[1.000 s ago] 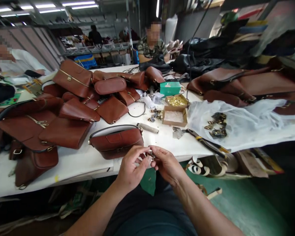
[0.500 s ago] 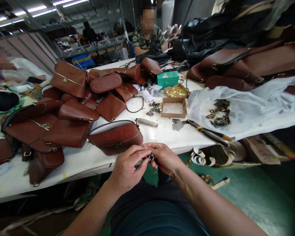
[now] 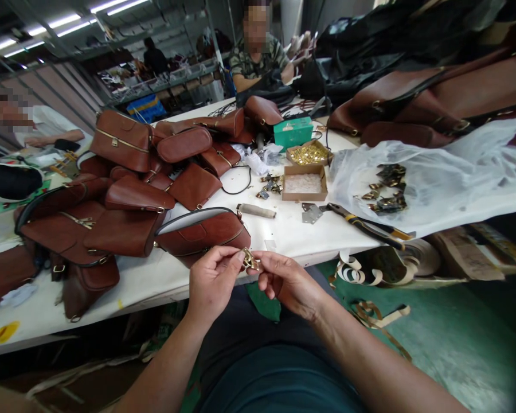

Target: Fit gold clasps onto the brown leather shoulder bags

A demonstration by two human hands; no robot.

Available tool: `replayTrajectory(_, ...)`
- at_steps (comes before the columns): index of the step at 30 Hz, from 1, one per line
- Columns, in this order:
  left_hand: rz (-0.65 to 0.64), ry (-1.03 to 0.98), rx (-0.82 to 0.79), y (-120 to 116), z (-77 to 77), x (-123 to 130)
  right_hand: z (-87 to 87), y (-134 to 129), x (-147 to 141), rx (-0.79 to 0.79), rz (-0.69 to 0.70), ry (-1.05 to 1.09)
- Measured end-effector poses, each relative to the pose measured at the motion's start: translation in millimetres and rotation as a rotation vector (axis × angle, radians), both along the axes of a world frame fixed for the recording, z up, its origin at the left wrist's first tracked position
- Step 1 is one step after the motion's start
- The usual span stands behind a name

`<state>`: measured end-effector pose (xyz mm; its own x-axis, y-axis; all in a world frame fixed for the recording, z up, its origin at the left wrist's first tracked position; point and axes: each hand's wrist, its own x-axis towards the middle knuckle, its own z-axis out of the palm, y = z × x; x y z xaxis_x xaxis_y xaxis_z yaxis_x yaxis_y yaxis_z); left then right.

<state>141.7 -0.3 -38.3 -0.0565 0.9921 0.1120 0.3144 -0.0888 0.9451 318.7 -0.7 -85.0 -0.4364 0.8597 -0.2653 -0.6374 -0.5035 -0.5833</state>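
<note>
Between my two hands is a small gold metal bag clasp [image 3: 250, 261], held just off the table's front edge. My left hand [image 3: 215, 281] pinches its left side between thumb and fingers. From the other side, my right hand [image 3: 290, 281] grips the clasp's right end with thumb and forefinger, its other fingers curled under. Right behind my left hand lies a brown leather bag [image 3: 206, 232] with its top gaping open. Beyond my hands, a wrapped grey rod [image 3: 257, 210] and some flat metal plates [image 3: 312, 213] lie on the white table [image 3: 284, 232].
Brown leather bags [image 3: 124, 223] are heaped at left. Pliers [image 3: 365, 225] lie at the right edge, near a plastic bag [image 3: 438, 178] with clasps on it. Cardboard trays [image 3: 305, 195] hold small parts beside a green box [image 3: 293, 133]. A co-worker [image 3: 258, 57] sits opposite.
The clasp, mostly hidden by my fingers before, now shows clearly between my hands. Both hands have drawn a little apart and moved slightly up and left.
</note>
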Motion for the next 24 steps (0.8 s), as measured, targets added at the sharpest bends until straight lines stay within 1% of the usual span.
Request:
replayTrajectory(3, 0.027, -0.145, -0.063, -1.9, -7.4, 2.1, -0.2, -8.1, -5.6, 0.009, -0.099, -0.026)
replayTrajectory(7, 0.032, -0.231, -0.095, -3.8, -17.5, 0.4, 1.2, -11.3, -9.1, 0.026, -0.184, -0.064)
replayTrajectory(11, 0.041, -0.281, -0.124, -6.3, -22.6, 0.3, -0.3, -10.8, -8.6, 0.037, -0.228, -0.084)
replayTrajectory(14, 0.042, -0.325, -0.125, -7.2, -23.4, 2.8, -1.5, -11.3, -8.8, 0.08, -0.211, -0.096)
replayTrajectory(17, 0.045, -0.335, -0.112, -6.7, -22.5, 4.5, -1.4, -12.1, -10.2, 0.169, -0.219, -0.149)
replayTrajectory(21, 0.04, -0.266, -0.124, -6.7, -17.6, 3.0, -1.1, -12.5, -11.4, 0.211, -0.241, -0.268)
replayTrajectory(24, 0.009, -0.185, -0.132, -8.0, -12.0, 0.7, -2.8, -11.8, -10.5, 0.237, -0.227, -0.347)
